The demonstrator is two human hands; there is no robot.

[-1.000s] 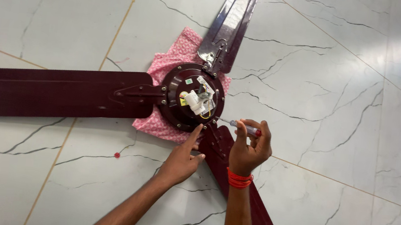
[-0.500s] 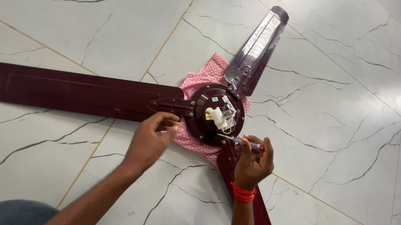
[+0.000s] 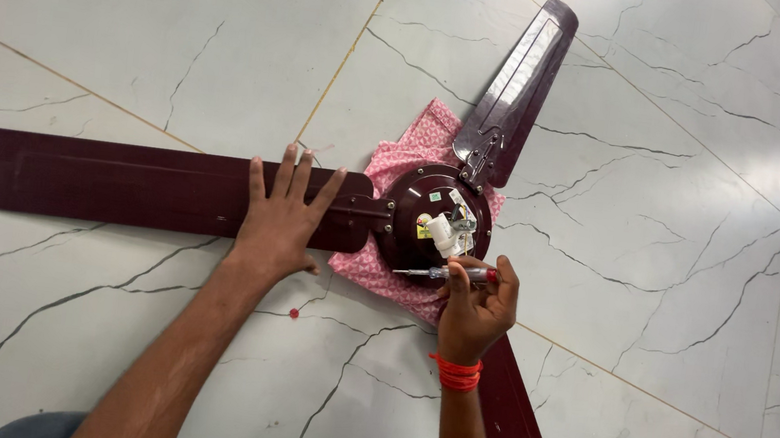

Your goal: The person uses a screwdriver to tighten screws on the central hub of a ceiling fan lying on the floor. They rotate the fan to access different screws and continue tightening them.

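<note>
A maroon ceiling fan (image 3: 415, 214) lies on a white marbled floor (image 3: 137, 34), its motor hub (image 3: 429, 222) resting on a pink patterned cloth (image 3: 396, 166). The left hand (image 3: 280, 221) presses flat, fingers spread, on the left blade (image 3: 101, 181). The right hand (image 3: 476, 307) is closed around a tester screwdriver (image 3: 447, 274) pointing left, just below the hub's white part (image 3: 440, 235) and small yellow label (image 3: 421, 227)
</note>
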